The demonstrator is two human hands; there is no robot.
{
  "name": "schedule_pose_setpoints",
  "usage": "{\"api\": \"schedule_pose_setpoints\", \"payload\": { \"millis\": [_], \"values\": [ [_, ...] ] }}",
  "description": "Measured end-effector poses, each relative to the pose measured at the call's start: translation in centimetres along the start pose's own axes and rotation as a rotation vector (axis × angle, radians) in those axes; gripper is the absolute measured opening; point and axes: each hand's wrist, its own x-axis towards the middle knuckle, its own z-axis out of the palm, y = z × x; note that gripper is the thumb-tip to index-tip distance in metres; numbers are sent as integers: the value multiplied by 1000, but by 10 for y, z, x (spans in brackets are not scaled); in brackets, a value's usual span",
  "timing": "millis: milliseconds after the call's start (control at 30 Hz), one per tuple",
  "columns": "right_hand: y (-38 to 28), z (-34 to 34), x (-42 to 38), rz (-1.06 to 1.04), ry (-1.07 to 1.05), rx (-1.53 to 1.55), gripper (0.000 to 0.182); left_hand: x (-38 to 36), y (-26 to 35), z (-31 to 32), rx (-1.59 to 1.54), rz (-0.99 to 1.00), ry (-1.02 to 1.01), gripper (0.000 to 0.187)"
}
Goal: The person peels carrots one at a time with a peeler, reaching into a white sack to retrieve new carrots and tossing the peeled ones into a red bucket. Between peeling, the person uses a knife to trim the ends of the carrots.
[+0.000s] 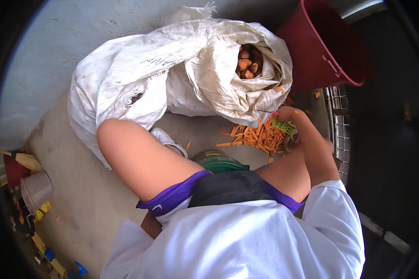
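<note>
My right hand is closed around a small knife with a red handle, its thin dark blade pointing left toward the sack mouth. Just below the hand lies a pile of orange peel strips on the floor, beside a green mesh item. In front of me an open white woven sack rests on its side, with several stubby orange-brown root vegetables showing inside. My left forearm goes down behind my thigh, so the left hand is hidden.
A large dark-red bucket tilts at the back right. Between my legs is a green round container. A second white sack leans against the wall at left. A perforated basket and broom stand far left; a metal grille is right.
</note>
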Motion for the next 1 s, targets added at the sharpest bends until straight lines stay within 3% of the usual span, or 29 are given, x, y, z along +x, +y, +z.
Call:
{"api": "schedule_pose_setpoints", "payload": {
  "millis": [100,167,200,233,300,333,367,400,433,467,533,567,600,633,667,733,767,933,1000],
  "values": [
    [-10,10,-30,99,326,-8,24,-5,-12,-17,-76,27,-30,38],
    [-18,6,-53,112,316,-45,25,-7,-5,-49,-250,119,-49,39],
    [-13,12,-55,109,350,-33,26,-4,12,-71,-342,274,-13,39],
    [-10,18,-58,103,372,-16,27,-6,39,-93,-336,457,106,39],
    [-9,18,-70,184,419,30,27,-54,152,-109,133,742,669,32],
    [-9,20,-73,222,435,57,27,-80,205,-110,-91,873,502,21],
    [-8,24,-73,185,495,167,26,-95,250,-106,-37,1003,414,17],
    [-5,27,-70,150,555,277,25,-124,290,-72,-46,1000,391,16],
    [-3,30,-68,118,613,388,24,-121,318,-55,131,964,209,16],
    [-3,32,-64,94,624,448,23,-113,341,-39,300,915,26,16],
    [-6,35,-58,44,640,557,22,-83,366,7,677,598,-376,19],
    [-8,32,-55,58,627,521,23,-63,371,28,869,416,-479,19],
    [-11,27,-51,67,619,486,24,-8,366,30,956,303,-627,24],
    [-14,20,-47,76,613,451,25,18,367,37,1205,275,-471,36],
    [-16,18,-48,65,605,482,25,71,370,23,1337,729,-438,42],
    [-10,24,-48,57,609,540,25,126,408,5,1049,927,-51,54],
    [-8,26,-46,56,607,572,25,129,427,5,661,641,250,58],
    [3,29,-43,126,561,569,25,107,439,-17,639,1111,556,40],
    [15,44,-29,82,595,606,24,91,414,-3,940,926,429,28]
  ]
}}
